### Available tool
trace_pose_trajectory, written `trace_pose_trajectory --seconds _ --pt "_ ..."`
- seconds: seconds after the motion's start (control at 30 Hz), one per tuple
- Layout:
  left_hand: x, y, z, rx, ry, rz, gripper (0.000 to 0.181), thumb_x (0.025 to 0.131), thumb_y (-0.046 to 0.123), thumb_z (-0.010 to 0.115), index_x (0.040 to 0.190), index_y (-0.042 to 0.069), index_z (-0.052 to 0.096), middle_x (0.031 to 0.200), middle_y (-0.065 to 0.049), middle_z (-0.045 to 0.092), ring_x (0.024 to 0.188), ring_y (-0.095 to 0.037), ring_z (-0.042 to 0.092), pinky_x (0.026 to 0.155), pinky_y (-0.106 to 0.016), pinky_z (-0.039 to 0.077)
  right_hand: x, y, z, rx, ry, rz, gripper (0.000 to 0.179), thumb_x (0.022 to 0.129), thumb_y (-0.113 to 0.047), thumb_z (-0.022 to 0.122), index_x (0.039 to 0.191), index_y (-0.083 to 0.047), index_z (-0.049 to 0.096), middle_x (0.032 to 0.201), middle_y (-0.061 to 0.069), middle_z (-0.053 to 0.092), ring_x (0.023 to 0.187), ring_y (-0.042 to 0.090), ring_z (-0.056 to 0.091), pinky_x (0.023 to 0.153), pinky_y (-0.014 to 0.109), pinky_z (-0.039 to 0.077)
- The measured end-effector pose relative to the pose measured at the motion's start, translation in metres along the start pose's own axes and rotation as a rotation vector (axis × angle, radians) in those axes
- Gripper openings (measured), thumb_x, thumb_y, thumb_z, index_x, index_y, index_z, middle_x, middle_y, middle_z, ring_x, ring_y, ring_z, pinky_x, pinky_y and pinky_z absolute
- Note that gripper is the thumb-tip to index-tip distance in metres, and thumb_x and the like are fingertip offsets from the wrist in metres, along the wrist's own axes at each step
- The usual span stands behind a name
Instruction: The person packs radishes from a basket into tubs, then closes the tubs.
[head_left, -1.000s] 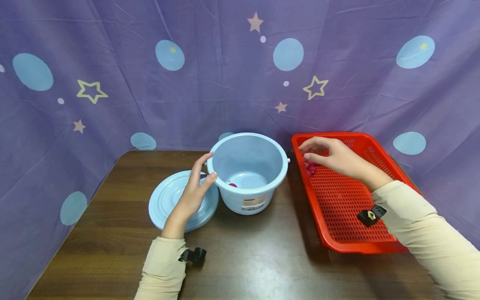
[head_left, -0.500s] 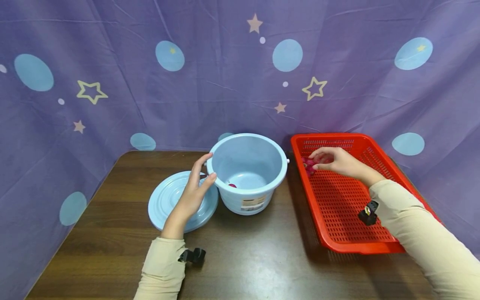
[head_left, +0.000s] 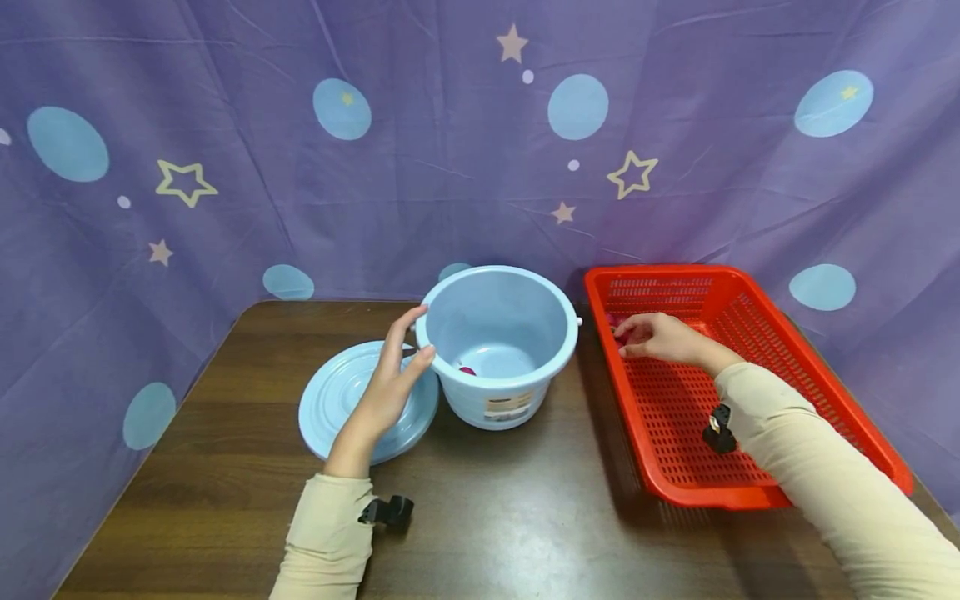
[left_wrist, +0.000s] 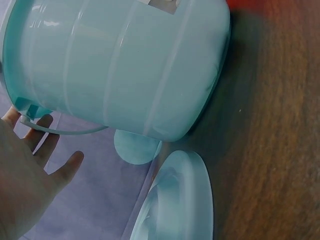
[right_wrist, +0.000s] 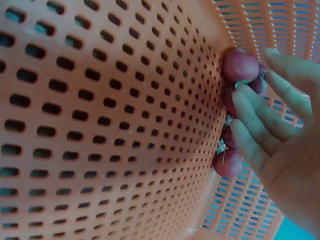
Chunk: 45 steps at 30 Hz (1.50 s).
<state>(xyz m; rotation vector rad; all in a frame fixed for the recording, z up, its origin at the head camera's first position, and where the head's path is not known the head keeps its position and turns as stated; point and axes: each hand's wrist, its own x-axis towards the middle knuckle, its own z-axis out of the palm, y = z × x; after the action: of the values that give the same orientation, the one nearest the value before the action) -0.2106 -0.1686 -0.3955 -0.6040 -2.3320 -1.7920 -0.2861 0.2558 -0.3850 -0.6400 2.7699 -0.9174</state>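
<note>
A light blue bucket [head_left: 498, 400] stands upright at the middle. Its thin handle [left_wrist: 70, 132] hangs down at its left side. My left hand [head_left: 382, 396] rests at the left part of the rim with thumb and forefinger; its other fingers stretch out by the handle. A small red piece [head_left: 467, 371] lies inside the bucket. My right hand [head_left: 660, 340] is inside the red basket [head_left: 652, 479], fingertips right at a group of small red radishes [right_wrist: 241, 66] in the far left corner. In the right wrist view the fingers are extended and partly cover the radishes.
A round light blue lid [head_left: 330, 408] lies on the brown wooden table [head_left: 517, 517] left of the bucket. The basket has raised, slotted walls and stands to the right. A purple patterned curtain [head_left: 465, 192] hangs just behind the table.
My right hand has come down and nearer to me inside the basket, to the radishes at its left wall. My left hand stays at the bucket's rim.
</note>
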Motion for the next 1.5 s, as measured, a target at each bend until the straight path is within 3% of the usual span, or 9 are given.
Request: trace_pose_trajectory --seconds 0.2,0.33,0.47,0.83,1.0,1.5 --pt "0.001 0.001 0.001 0.0 0.0 0.01 0.057 0.1 0.023 0.049 0.154 0.02 0.029 0.147 -0.009 0.032 0.122 -0.023 0.033 0.106 -0.052 0.025 0.001 -0.001 0.003 -0.043 0.028 0.057 0.028 0.087 -0.01 0.072 0.113 0.001 0.068 0.08 0.004 0.067 0.071 0.017 0.053 0.066 0.033 0.044" --pt "0.0 0.0 0.001 0.001 0.001 0.009 0.058 0.1 0.023 0.049 0.154 0.019 0.029 0.148 -0.009 0.032 0.122 -0.023 0.033 0.106 -0.051 0.025 0.0 -0.002 0.006 -0.025 -0.007 0.077 0.03 0.088 -0.008 0.07 0.115 0.004 0.066 0.081 0.006 0.069 0.07 0.017 0.059 0.065 0.03 0.049" --pt "0.0 0.0 0.001 -0.002 0.004 0.011 0.057 0.1 0.023 0.049 0.154 0.018 0.03 0.149 -0.009 0.032 0.123 -0.023 0.033 0.106 -0.053 0.025 0.001 -0.001 0.011 -0.025 -0.02 0.068 0.029 0.088 -0.006 0.069 0.115 0.005 0.066 0.079 0.006 0.067 0.067 0.016 0.06 0.064 0.03 0.05" --pt "0.0 -0.001 0.001 0.008 0.006 0.015 0.057 0.101 0.023 0.049 0.154 0.019 0.029 0.152 -0.007 0.03 0.123 -0.022 0.034 0.107 -0.056 0.024 0.005 0.008 0.02 -0.071 0.073 0.022 0.024 0.082 -0.002 0.073 0.105 -0.002 0.065 0.086 0.009 0.067 0.078 0.025 0.061 0.072 0.04 0.051" --pt "0.0 0.0 0.001 0.007 0.006 0.018 0.057 0.101 0.021 0.048 0.154 0.018 0.029 0.15 -0.009 0.031 0.122 -0.021 0.034 0.107 -0.055 0.025 0.005 0.008 0.023 -0.082 0.091 0.011 0.024 0.081 -0.001 0.074 0.102 -0.004 0.063 0.082 0.006 0.064 0.074 0.022 0.057 0.068 0.036 0.047" --pt "0.0 0.002 0.0 -0.004 0.003 0.01 0.057 0.1 0.021 0.049 0.154 0.018 0.03 0.148 -0.01 0.033 0.119 -0.022 0.034 0.106 -0.052 0.026 0.001 -0.004 0.008 -0.046 0.124 -0.017 0.021 0.083 -0.004 0.075 0.101 -0.005 0.065 0.083 0.006 0.07 0.076 0.02 0.061 0.068 0.034 0.048"
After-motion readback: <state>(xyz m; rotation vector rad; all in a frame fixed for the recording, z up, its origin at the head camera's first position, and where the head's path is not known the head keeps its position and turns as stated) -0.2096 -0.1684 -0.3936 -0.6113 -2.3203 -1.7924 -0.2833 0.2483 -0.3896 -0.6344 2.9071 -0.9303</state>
